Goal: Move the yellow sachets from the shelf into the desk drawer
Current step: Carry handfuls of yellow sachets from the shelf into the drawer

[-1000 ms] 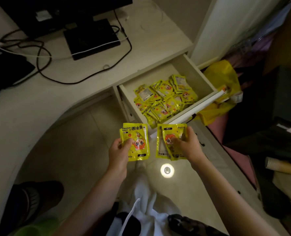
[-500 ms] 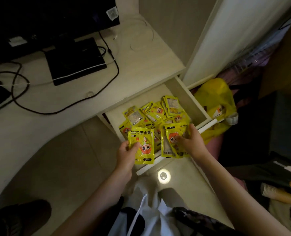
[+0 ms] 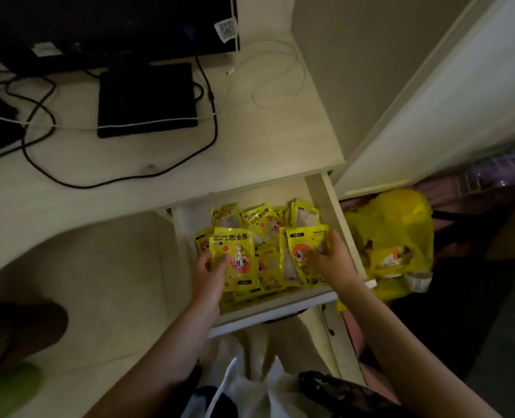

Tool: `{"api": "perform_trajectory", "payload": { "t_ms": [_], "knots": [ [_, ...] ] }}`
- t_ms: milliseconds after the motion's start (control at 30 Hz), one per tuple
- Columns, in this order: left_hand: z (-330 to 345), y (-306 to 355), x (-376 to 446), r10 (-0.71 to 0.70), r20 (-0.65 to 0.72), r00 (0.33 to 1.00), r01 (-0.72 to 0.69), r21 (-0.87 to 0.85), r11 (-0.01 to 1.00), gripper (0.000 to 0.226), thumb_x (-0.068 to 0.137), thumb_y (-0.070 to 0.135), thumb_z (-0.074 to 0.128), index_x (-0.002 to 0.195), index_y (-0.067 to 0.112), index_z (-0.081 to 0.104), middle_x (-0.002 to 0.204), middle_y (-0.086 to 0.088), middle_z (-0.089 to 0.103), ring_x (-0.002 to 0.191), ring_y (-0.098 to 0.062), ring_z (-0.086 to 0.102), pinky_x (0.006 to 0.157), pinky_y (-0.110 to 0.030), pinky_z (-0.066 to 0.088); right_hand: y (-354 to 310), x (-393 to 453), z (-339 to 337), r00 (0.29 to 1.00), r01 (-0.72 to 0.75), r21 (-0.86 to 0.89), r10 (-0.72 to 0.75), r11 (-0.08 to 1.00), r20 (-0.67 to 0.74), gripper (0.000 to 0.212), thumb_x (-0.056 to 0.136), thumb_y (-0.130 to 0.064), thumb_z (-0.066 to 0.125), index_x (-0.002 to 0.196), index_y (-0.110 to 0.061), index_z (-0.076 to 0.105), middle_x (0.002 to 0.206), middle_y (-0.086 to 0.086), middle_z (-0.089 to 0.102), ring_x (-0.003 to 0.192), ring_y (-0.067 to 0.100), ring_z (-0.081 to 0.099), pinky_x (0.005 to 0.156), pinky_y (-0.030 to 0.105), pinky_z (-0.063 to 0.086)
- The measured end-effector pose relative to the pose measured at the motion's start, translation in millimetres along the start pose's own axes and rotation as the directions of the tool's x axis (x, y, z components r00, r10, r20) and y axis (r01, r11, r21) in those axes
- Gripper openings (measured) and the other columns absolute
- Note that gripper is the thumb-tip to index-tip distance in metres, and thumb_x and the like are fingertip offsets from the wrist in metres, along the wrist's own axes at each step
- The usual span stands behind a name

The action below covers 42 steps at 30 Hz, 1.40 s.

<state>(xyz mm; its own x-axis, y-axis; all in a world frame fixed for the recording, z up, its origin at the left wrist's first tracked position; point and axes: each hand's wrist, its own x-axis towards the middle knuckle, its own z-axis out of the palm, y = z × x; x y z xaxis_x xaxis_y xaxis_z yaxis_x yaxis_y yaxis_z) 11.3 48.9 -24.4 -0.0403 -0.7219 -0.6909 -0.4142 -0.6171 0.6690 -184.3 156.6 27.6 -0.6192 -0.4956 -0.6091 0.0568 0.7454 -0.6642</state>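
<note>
The desk drawer [image 3: 330, 206] stands pulled open below the desk edge, with several yellow sachets [image 3: 268, 218] piled inside. My left hand [image 3: 209, 274] grips a small stack of yellow sachets [image 3: 236, 254] with a cartoon face, held over the drawer's left half. My right hand [image 3: 331, 262] pinches another stack of yellow sachets [image 3: 301, 257] over the drawer's right half. Both stacks hover just above the pile.
A black monitor [image 3: 105, 22] and its base [image 3: 146, 98] sit on the desk [image 3: 250, 146] with black and white cables. A yellow plastic bag [image 3: 392, 236] lies on the floor right of the drawer. A white panel [image 3: 449, 95] rises at right.
Both hands have carried their sachet stacks forward from in front of the drawer to over its inside. The view has shifted closer to the desk.
</note>
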Motion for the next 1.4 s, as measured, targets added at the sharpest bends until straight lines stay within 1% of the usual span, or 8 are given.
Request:
{"api": "perform_trajectory", "payload": {
  "t_ms": [167,333,567,667,833,1033,1167,1400],
  "knots": [
    [36,-12,-17,-0.127,-0.147,0.981,0.116,-0.085,0.99,0.056,0.086,0.037,0.067,0.134,0.015,0.049,0.134,-0.009,0.054,0.115,-0.028,0.054,0.088,-0.037,0.043,2,26,-18,0.993,0.066,-0.088,-0.056,0.994,0.106,0.038,0.087,-0.017,0.066,0.121,-0.014,0.049,0.089,-0.014,0.057,0.096,0.017,0.06,0.062,0.02,0.049],
    [57,-21,-11,-0.198,-0.198,0.96,0.177,-0.118,0.977,0.057,0.084,0.042,0.067,0.132,0.017,0.051,0.133,-0.008,0.054,0.115,-0.029,0.054,0.085,-0.038,0.043,3,57,-18,0.982,0.072,-0.159,-0.043,0.985,0.182,0.04,0.085,-0.027,0.069,0.119,-0.016,0.05,0.099,-0.007,0.058,0.094,0.016,0.06,0.056,0.016,0.042],
    [60,-8,40,-0.142,-0.223,0.964,0.143,-0.009,0.99,0.059,0.086,0.037,0.067,0.138,0.016,0.047,0.135,-0.009,0.055,0.116,-0.031,0.056,0.082,-0.036,0.052,-9,112,11,0.984,0.006,-0.174,0.025,0.985,0.177,0.067,0.076,-0.041,0.075,0.131,-0.017,0.046,0.125,0.004,0.062,0.114,0.025,0.06,0.091,0.046,0.054],
    [62,2,66,-0.108,-0.221,0.969,0.115,0.02,0.993,0.059,0.086,0.033,0.067,0.137,0.012,0.046,0.137,-0.012,0.052,0.116,-0.031,0.055,0.093,-0.043,0.048,-17,137,26,0.987,0.004,-0.168,0.024,0.986,0.16,0.059,0.078,-0.037,0.075,0.125,-0.014,0.049,0.12,0.006,0.063,0.11,0.026,0.061,0.09,0.046,0.054],
    [70,11,106,-0.038,-0.201,0.979,0.052,0.066,0.996,0.041,0.086,0.026,0.067,0.121,0.004,0.059,0.112,-0.012,0.064,0.102,-0.031,0.061,0.074,-0.031,0.045,-24,171,48,0.988,0.017,-0.16,0.008,0.987,0.152,0.051,0.08,-0.033,0.074,0.121,-0.013,0.052,0.113,0.006,0.064,0.104,0.024,0.061,0.085,0.04,0.053],
    [80,11,128,-0.044,-0.187,0.981,0.055,0.052,0.997,0.04,0.087,0.028,0.067,0.121,0.01,0.058,0.108,-0.003,0.062,0.102,-0.025,0.06,0.089,-0.038,0.049,-21,188,66,0.978,0.086,-0.281,-0.027,0.956,0.207,0.038,0.09,-0.015,0.06,0.127,-0.01,0.05,0.113,0.01,0.063,0.103,0.029,0.061,0.072,0.031,0.047],
    [75,10,131,-0.025,-0.211,0.977,0.046,0.099,0.994,0.034,0.088,0.018,0.065,0.121,0.01,0.06,0.106,-0.009,0.065,0.08,-0.02,0.06,0.07,-0.029,0.05,-16,191,57,0.987,0.059,-0.325,-0.007,0.944,0.158,0.032,0.09,-0.011,0.058,0.122,-0.007,0.053,0.107,0.016,0.065,0.095,0.032,0.064,0.071,0.035,0.052],
    [55,2,122,0.023,-0.243,0.97,0.036,0.235,0.971,0.033,0.087,0.003,0.058,0.118,0.012,0.064,0.117,-0.007,0.066,0.108,-0.025,0.061,0.083,-0.024,0.045,-9,191,34,0.994,0.027,-0.324,0.009,0.946,0.109,0.032,0.088,-0.006,0.058,0.12,-0.007,0.055,0.107,0.008,0.063,0.094,0.025,0.062,0.075,0.032,0.051]
  ]
}}
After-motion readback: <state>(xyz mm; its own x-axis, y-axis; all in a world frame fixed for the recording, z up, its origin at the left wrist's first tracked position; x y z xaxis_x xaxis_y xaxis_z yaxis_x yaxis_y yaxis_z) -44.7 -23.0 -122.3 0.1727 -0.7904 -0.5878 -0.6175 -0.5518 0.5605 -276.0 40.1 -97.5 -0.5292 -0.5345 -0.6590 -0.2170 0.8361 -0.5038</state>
